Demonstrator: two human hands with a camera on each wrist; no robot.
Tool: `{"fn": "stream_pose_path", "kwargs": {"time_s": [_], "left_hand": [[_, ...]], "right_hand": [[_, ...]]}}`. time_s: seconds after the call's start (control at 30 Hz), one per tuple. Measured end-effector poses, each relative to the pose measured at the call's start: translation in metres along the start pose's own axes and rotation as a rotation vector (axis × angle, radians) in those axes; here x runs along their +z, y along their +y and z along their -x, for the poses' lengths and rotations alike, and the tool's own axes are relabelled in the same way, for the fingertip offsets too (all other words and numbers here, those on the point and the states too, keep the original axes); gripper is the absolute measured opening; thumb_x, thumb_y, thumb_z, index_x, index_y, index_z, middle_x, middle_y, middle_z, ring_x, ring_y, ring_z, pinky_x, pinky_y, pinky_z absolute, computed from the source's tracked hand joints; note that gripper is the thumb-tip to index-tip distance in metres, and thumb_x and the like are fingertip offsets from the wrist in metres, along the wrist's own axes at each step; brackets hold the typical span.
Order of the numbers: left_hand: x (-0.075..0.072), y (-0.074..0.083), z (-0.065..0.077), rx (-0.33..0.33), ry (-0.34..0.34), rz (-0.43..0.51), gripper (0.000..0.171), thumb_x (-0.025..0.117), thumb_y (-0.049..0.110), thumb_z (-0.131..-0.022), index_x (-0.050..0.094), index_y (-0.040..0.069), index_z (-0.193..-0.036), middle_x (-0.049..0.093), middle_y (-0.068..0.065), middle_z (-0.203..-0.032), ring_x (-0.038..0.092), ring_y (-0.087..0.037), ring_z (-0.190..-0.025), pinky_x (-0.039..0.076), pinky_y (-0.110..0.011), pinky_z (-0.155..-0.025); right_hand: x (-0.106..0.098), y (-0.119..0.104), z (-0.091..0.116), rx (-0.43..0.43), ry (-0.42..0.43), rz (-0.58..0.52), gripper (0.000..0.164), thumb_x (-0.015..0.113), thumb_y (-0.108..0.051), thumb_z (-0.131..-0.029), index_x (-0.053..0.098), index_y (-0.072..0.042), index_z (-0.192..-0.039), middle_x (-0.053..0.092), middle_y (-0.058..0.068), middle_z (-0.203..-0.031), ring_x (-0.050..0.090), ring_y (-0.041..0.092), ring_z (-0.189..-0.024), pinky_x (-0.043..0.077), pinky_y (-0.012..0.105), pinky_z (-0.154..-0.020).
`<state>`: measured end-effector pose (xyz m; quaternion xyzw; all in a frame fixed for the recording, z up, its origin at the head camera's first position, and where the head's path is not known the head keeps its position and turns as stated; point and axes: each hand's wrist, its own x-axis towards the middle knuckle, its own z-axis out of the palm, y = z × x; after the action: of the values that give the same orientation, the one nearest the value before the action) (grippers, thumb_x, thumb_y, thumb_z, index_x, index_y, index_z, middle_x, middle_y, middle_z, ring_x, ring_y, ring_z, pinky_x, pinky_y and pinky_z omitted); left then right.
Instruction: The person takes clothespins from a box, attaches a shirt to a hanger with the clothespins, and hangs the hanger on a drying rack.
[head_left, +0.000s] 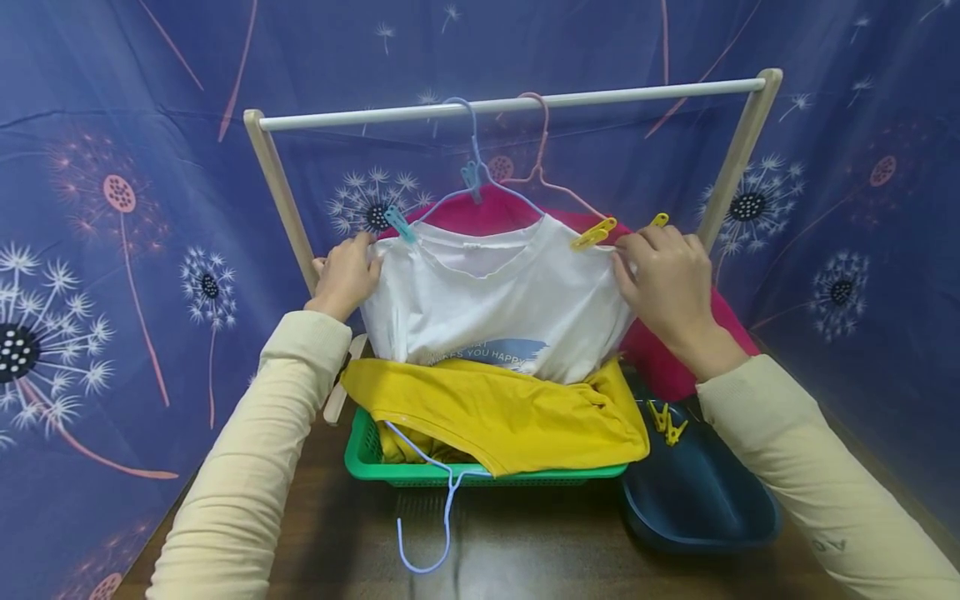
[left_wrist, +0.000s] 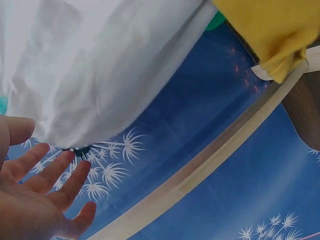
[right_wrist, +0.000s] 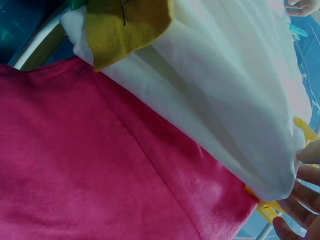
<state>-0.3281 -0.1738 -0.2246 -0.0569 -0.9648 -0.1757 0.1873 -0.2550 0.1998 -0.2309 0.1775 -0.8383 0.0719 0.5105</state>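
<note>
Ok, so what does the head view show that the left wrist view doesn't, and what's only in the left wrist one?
Only the head view shows the right hand, the white rail, the pink hanger, the magenta garment and the dark blue tub.

Only the left wrist view shows the palm side of the left hand, its fingers spread.

Both show that hand, the white shirt, the yellow garment, the left wooden upright and the dandelion-patterned backdrop.

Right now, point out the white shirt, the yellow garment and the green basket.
White shirt (head_left: 495, 308), head view, on its chest.
Yellow garment (head_left: 510, 417), head view, on its middle.
Green basket (head_left: 390, 472), head view, on its front rim.
</note>
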Motion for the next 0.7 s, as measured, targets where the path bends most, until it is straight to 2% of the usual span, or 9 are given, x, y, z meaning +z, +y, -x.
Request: {"fn": "stream_pose_path", "kwargs": {"time_s": [0.3, 0.53, 0.7], "left_hand": [[0.011, -0.005, 0.014, 0.075, 0.013, -0.009, 0.035, 0.047, 0.018, -0.094, 0.048, 0.005, -0.126, 0.053, -0.02, -0.124, 0.049, -0.044, -0.108, 0.027, -0.057, -0.088], [0.02, -0.011, 0.036, 0.152, 0.037, -0.066, 0.032, 0.048, 0.019, -0.093, 0.05, 0.005, -0.123, 0.055, -0.02, -0.118, 0.048, -0.044, -0.1, 0.027, -0.056, -0.085], [0.026, -0.018, 0.053, 0.192, 0.064, -0.066, 0.031, 0.051, 0.019, -0.092, 0.052, 0.007, -0.12, 0.056, -0.018, -0.116, 0.049, -0.042, -0.1, 0.027, -0.055, -0.084]], "right_hand": [[-0.01, 0.002, 0.006, 0.011, -0.092, -0.004, 0.025, 0.06, -0.015, -0.083, 0.061, 0.004, -0.099, 0.061, 0.022, -0.095, 0.052, 0.037, -0.087, 0.041, 0.05, -0.077], [-0.02, 0.008, 0.019, -0.027, -0.124, 0.001, 0.028, 0.061, -0.014, -0.08, 0.059, 0.005, -0.101, 0.06, 0.022, -0.096, 0.051, 0.038, -0.089, 0.038, 0.053, -0.083], [-0.028, 0.017, 0.031, -0.052, -0.121, -0.002, 0.03, 0.061, -0.013, -0.078, 0.058, 0.005, -0.102, 0.059, 0.022, -0.098, 0.051, 0.039, -0.09, 0.037, 0.052, -0.083]]}}
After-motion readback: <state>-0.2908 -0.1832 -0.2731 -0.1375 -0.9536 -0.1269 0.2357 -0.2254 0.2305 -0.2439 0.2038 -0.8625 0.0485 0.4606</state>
